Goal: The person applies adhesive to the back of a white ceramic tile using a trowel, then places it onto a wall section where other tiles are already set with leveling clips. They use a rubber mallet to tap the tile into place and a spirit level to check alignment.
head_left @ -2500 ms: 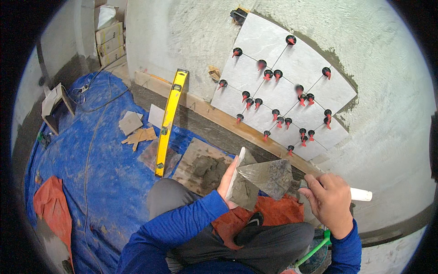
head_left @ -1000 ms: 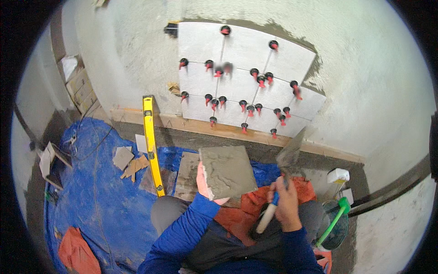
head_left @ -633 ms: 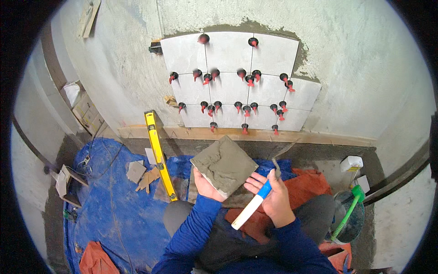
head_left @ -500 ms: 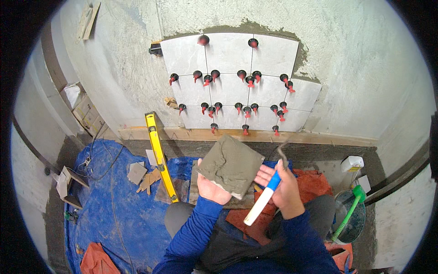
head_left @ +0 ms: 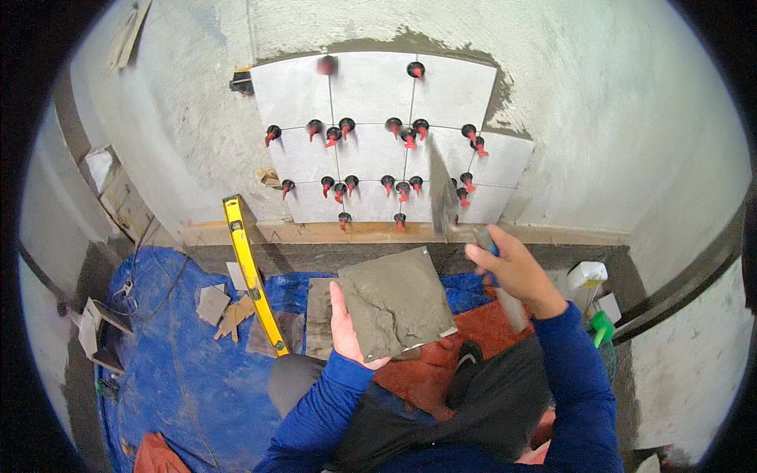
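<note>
A square tile (head_left: 398, 303) rests in my left hand (head_left: 348, 331), tilted, its upper face coated with grey mortar. The fingers beneath it are mostly hidden. My right hand (head_left: 516, 272), just right of the tile, is wrapped around the handle of a trowel (head_left: 443, 189). Its metal blade points up toward the wall and is smeared by motion; the tile and blade are apart. Ahead, light grey wall tiles (head_left: 292, 93) are set in rows. Black round levelling clips with red levers (head_left: 415, 71) stand along their joints.
A yellow spirit level (head_left: 254, 276) leans at the left. Beneath it lies a blue tarp (head_left: 181, 355) with tile scraps (head_left: 211, 303). A wooden batten (head_left: 347, 233) runs under the wall tiles. To the right are a white container (head_left: 587, 274) and a green-handled tool (head_left: 602, 327).
My right hand has moved up and right, swinging the trowel blade upward toward the wall. The mortar-covered tile has turned slightly in my left hand. The view has shifted a little.
</note>
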`<state>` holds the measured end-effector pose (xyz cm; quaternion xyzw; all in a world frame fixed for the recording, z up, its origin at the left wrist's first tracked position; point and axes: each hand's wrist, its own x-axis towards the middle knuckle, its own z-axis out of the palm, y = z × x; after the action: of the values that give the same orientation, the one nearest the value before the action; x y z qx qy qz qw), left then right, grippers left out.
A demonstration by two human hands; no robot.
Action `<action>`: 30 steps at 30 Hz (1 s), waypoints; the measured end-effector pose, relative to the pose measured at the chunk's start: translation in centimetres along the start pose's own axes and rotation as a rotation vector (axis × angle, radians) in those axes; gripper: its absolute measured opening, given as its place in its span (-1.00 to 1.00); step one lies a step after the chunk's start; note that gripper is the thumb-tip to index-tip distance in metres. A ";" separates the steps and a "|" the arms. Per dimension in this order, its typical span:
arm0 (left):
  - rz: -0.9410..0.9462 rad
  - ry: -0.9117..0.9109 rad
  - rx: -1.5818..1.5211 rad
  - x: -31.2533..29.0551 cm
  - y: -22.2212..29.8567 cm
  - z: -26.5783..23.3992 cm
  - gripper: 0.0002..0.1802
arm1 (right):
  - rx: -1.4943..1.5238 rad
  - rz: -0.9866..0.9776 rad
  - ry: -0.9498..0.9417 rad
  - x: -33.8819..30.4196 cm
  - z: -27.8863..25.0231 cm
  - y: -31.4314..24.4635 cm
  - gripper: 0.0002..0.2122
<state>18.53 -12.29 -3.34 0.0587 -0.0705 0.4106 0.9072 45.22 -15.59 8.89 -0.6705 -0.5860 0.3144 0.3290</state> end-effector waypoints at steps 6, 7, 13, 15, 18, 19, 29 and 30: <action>0.074 0.012 0.040 0.6 1.3 -0.7 -0.05 | -0.533 -0.311 -0.002 -2.2 -5.2 -3.9 -0.64; 0.086 0.070 0.075 0.8 1.3 -0.8 -0.05 | -0.584 -0.330 -0.045 -2.1 -5.5 -4.6 -0.64; 0.081 0.083 0.077 1.0 0.8 -0.8 -0.07 | -0.789 -0.485 -0.226 -1.1 -3.6 -6.6 -0.67; 0.077 0.010 0.037 1.0 0.9 -0.6 -0.07 | -0.832 -0.503 -0.287 -1.7 -3.3 -7.3 -0.68; 0.123 0.001 -0.009 0.8 1.6 -0.4 -0.10 | -0.869 -0.438 -0.350 -3.4 -4.6 -8.4 -0.68; 0.145 0.029 0.015 0.8 1.8 -0.3 -0.09 | -0.859 -0.429 -0.339 -3.8 -5.2 -8.6 -0.68; 0.244 0.062 0.044 0.8 3.3 -0.5 -0.04 | -0.864 -0.454 -0.215 -4.6 -3.3 -7.0 -0.67; 0.228 -0.025 0.023 0.8 3.4 -0.6 -0.04 | -0.875 -0.445 -0.201 -5.0 -3.0 -6.9 -0.67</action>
<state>16.50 -9.34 -3.66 0.0658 -0.0832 0.5111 0.8529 43.10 -20.10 16.40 -0.5708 -0.8205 0.0244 0.0179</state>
